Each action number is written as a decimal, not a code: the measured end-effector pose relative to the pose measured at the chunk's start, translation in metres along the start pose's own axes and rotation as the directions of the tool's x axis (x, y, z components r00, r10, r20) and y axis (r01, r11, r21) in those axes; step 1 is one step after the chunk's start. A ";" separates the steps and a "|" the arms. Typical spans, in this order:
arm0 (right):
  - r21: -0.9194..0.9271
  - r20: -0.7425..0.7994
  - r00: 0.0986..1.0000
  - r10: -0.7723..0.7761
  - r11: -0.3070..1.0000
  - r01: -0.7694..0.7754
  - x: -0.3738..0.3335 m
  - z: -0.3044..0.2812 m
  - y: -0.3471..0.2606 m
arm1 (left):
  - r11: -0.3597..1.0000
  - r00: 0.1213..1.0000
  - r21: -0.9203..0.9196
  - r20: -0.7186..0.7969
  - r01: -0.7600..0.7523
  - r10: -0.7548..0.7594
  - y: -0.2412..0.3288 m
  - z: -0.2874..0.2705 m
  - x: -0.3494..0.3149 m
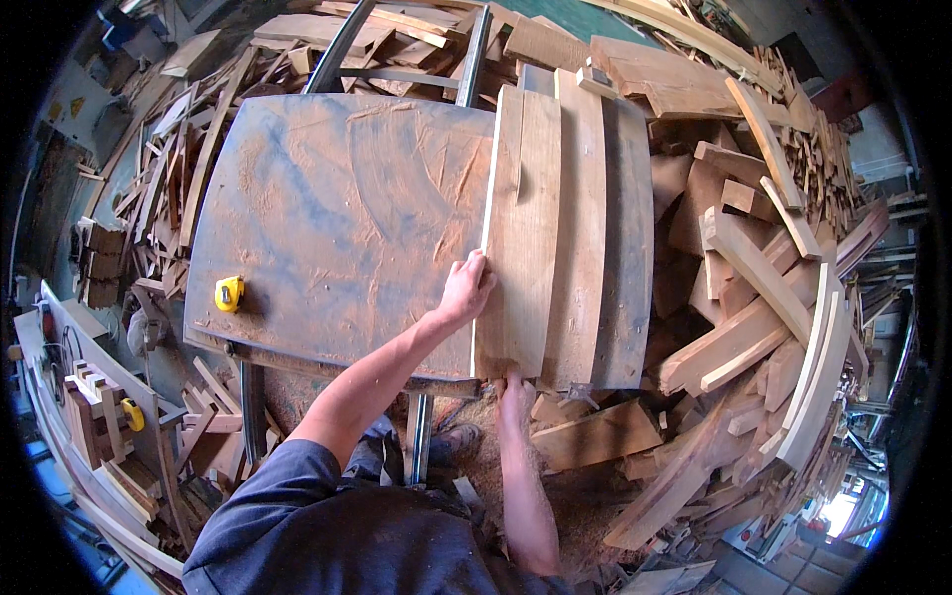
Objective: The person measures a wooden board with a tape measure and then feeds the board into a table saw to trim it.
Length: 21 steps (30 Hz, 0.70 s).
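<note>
A pale wooden board (526,248) lies lengthwise on a sawdust-covered metal machine table (327,218). My left hand (468,288) is closed on the board's left edge, with its fingers curled. At the near end of the same board, my right hand (514,392) grips it from below the table's front edge; part of its fingers is hidden. Just right of this board runs a second, longer plank (580,238). A small wood block (595,81) sits at that plank's far end. Both boards lie roughly side by side.
A yellow tape measure (229,294) rests near the table's left front corner. Loose offcuts (764,288) are heaped on the right, and more scrap wood (169,188) lies on the left. Metal rails (342,45) extend beyond the table's far side. A side bench (109,387) stands at lower left.
</note>
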State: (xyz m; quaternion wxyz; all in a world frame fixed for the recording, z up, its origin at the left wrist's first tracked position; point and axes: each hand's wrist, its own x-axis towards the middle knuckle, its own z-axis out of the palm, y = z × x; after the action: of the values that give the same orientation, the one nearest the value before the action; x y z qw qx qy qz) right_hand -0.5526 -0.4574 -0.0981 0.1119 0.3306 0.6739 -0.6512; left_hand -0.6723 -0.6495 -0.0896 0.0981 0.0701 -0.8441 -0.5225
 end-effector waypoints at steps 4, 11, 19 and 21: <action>-0.011 0.005 0.995 0.097 0.995 -0.097 -0.002 0.002 -0.008 | 1.000 1.000 0.026 -0.002 -0.006 0.006 -0.003 -0.002 0.003; 0.052 -0.020 0.999 0.034 0.998 -0.033 0.005 0.008 -0.005 | 0.999 1.000 0.043 0.008 -0.009 0.009 -0.001 -0.002 0.011; 0.020 0.027 0.994 0.102 0.995 -0.102 0.003 0.012 -0.022 | 0.999 1.000 0.018 -0.005 -0.028 0.028 -0.009 0.000 0.019; -0.025 0.003 0.994 0.110 0.994 -0.110 0.002 0.012 -0.025 | 0.999 0.999 0.015 -0.022 -0.047 0.047 -0.011 0.001 0.021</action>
State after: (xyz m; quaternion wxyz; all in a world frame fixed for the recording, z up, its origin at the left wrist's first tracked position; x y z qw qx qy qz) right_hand -0.5723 -0.4665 -0.0812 0.1533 0.3644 0.6623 -0.6365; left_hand -0.6929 -0.6585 -0.0978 0.1191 0.0566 -0.8481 -0.5131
